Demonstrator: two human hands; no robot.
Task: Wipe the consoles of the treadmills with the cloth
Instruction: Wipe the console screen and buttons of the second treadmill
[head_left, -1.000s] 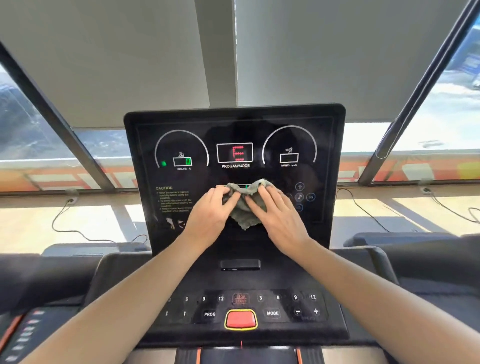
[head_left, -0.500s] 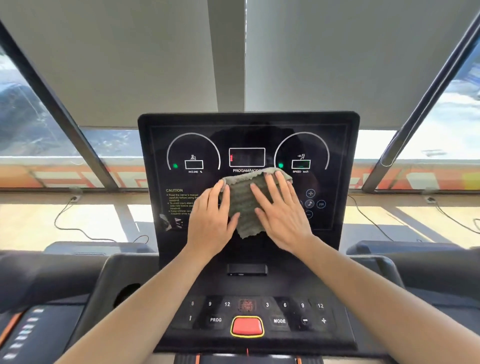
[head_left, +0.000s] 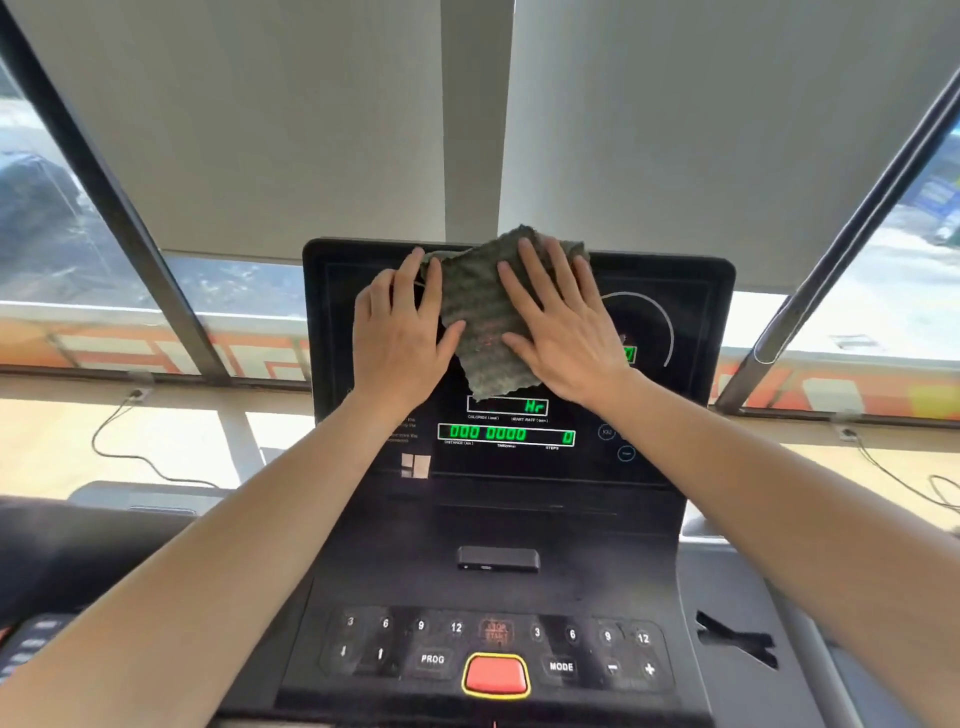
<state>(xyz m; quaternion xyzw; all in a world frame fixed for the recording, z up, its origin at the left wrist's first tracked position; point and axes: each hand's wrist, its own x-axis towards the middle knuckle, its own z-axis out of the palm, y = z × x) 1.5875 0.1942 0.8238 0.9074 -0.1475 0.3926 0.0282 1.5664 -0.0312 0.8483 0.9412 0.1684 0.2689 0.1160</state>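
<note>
A black treadmill console (head_left: 675, 395) stands upright in front of me, its green digits lit. A grey-green cloth (head_left: 485, 322) is spread flat against the top middle of the screen, its upper corner sticking past the console's top edge. My left hand (head_left: 400, 332) lies flat on the cloth's left edge and the screen. My right hand (head_left: 561, 327) presses flat on the cloth's right half, fingers spread. The cloth and hands hide the upper dials.
Below the screen is a button panel (head_left: 452, 644) with a red stop button (head_left: 496, 674). Another treadmill's console (head_left: 26, 644) shows at the lower left. Windows with roller blinds (head_left: 260, 119) stand behind; cables (head_left: 135, 447) hang along the sill.
Both hands slid the cloth up from the middle of the screen to its top edge, and the cloth is spread flatter. The display now shows green digits.
</note>
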